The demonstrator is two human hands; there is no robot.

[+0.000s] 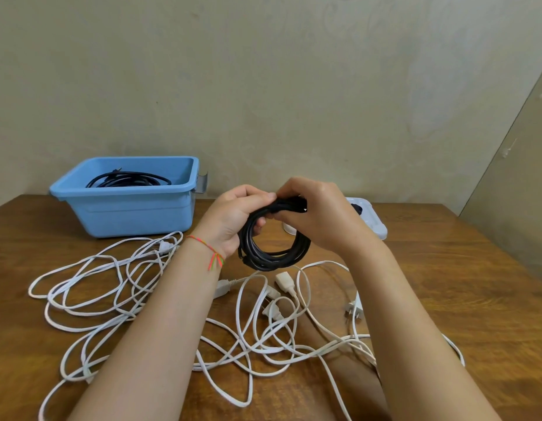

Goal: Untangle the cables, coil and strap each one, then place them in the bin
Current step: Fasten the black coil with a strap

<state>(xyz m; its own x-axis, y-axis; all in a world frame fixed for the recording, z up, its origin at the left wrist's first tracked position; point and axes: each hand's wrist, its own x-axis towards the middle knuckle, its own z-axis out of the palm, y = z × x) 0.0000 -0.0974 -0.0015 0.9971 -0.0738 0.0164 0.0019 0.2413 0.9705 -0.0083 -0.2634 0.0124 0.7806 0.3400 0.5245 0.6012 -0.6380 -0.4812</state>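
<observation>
We count one black coil (274, 249) gripped by both our left hand (236, 221) and right hand (315, 215); another lies in the blue bin (126, 208) at ten o'clock.

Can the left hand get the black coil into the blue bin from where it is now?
Probably yes: the left hand grips the black coil, the blue bin stands open just to its left, and nothing lies between. The right hand must release first.

Both hands — left hand (233, 217), right hand (312, 214) — raised together, fingers pinched closed.
</observation>
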